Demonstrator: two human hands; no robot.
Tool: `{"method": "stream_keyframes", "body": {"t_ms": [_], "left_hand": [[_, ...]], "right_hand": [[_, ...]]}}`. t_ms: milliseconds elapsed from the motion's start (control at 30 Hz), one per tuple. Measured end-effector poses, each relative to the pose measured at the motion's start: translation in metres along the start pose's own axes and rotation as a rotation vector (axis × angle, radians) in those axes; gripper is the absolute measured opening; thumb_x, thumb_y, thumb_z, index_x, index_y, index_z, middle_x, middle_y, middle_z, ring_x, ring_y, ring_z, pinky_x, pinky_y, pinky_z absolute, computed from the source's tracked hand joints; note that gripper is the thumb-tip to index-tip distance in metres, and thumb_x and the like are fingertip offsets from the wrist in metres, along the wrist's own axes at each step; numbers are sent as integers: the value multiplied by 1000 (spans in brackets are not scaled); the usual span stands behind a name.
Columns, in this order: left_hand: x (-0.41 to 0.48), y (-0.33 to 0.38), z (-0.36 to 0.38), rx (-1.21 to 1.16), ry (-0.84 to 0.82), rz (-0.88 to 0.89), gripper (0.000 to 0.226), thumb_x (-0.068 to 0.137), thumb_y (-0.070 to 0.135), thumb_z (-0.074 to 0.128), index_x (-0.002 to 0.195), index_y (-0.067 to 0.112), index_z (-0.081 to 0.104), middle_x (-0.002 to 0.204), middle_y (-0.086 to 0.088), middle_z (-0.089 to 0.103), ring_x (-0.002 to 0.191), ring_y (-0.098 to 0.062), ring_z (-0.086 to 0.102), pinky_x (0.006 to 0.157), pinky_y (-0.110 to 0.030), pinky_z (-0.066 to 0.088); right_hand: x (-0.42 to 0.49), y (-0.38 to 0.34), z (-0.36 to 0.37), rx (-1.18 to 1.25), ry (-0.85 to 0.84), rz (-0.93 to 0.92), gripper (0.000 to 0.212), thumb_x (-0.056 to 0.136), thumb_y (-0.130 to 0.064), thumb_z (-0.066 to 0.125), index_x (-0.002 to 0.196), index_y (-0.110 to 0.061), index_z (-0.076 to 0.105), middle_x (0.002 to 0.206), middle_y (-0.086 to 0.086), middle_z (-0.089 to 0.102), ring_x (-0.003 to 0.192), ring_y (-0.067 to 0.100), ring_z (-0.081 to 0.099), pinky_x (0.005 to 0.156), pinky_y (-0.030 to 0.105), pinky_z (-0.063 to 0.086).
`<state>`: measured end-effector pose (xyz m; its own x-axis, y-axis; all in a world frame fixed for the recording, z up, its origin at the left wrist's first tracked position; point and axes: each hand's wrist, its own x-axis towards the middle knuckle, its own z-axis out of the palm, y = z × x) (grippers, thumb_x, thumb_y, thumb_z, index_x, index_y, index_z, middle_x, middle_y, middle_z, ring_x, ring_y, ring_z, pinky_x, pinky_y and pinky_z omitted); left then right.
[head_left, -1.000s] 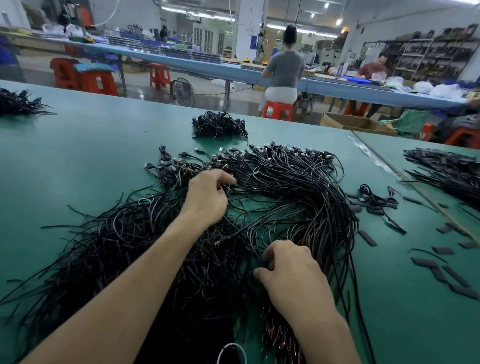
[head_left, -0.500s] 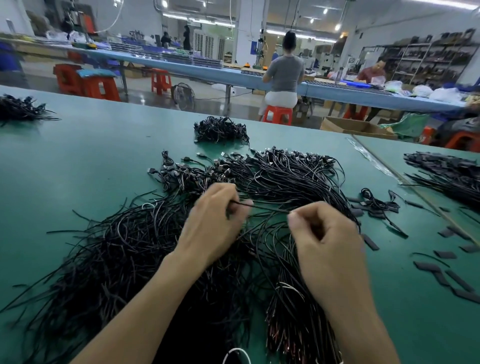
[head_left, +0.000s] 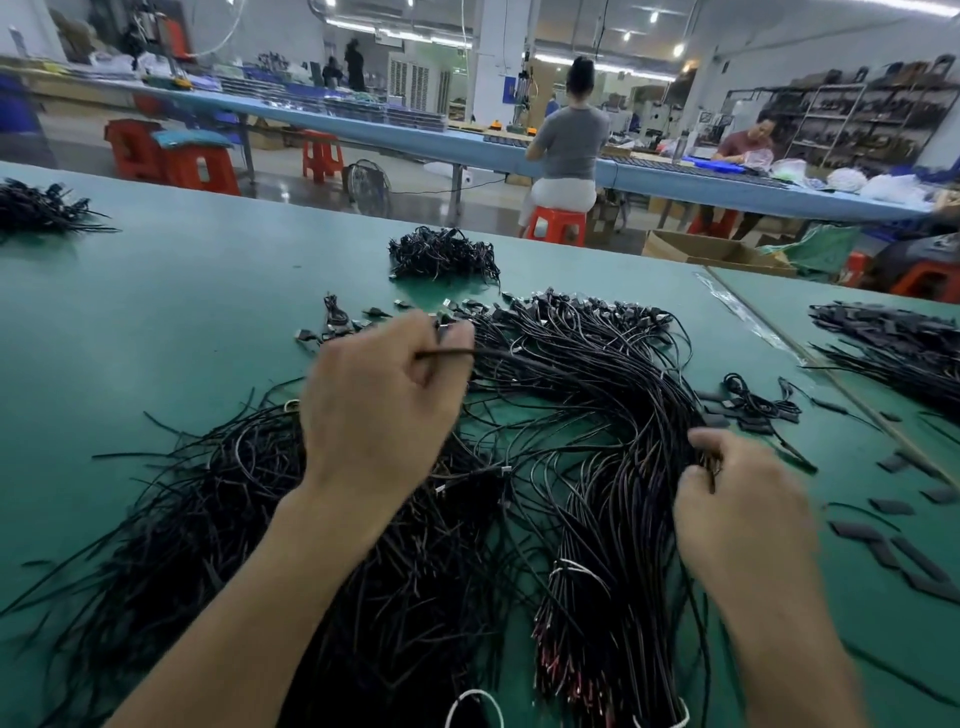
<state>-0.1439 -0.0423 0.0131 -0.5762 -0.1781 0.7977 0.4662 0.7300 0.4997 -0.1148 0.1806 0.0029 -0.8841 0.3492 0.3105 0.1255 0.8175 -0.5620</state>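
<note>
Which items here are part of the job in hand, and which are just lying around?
In hand: left hand pinching a black cable; right hand pinching strands in the main cable pile.
Lying about: small cable bundle, flat black strips, far-left cable bundle.

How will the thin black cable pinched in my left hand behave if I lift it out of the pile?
Probably floppy: the cable pinched by the left hand bends away in a loose curve. Likely light, since a fingertip pinch alone holds it up. It may snag rather than slide free, because it runs into the pile of crossed, tangled cables.
</note>
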Motion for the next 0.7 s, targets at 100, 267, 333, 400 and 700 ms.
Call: {"method": "stream_keyframes", "body": {"t_ms": [100,267,333,400,700], "left_hand": [[-10,5,8,226,-326,134,41,99,40,52,63,29,36,49,17,35,39,3,35,39,-13,26],[-15,19,7,74,-512,159,23,79,39,55,77,34,33,59,16,41,54,-6,41,52,-27,32],[-13,22,3,-25,-531,126,23,77,49,60,79,37,40,60,19,47,54,1,44,51,-19,26],[-11,21,0,-45,-484,80,25,84,53,62,75,36,46,52,20,46,52,4,47,48,-11,25],[-4,7,-3,-281,-940,-409,57,84,68,52,52,22,43,42,14,37,36,-8,31,44,-19,33]], "right_hand": [[-13,-26,-4,218,-96,-221,44,101,-32,46,145,-30,46,135,-14,56,109,-3,46,86,2,31],[-27,-46,4,303,-404,-424,50,89,-66,36,133,-45,49,123,-27,57,110,-12,49,93,11,38],[-25,-45,7,370,-255,-405,27,93,-51,46,107,-39,66,99,-19,60,93,-11,53,75,4,40],[-19,-40,4,440,-70,-338,19,93,-42,56,89,-31,72,82,-12,62,77,-5,57,64,5,40],[2,-18,-9,957,371,47,28,102,-31,53,78,-26,67,50,-20,50,46,2,35,47,16,30]]}}
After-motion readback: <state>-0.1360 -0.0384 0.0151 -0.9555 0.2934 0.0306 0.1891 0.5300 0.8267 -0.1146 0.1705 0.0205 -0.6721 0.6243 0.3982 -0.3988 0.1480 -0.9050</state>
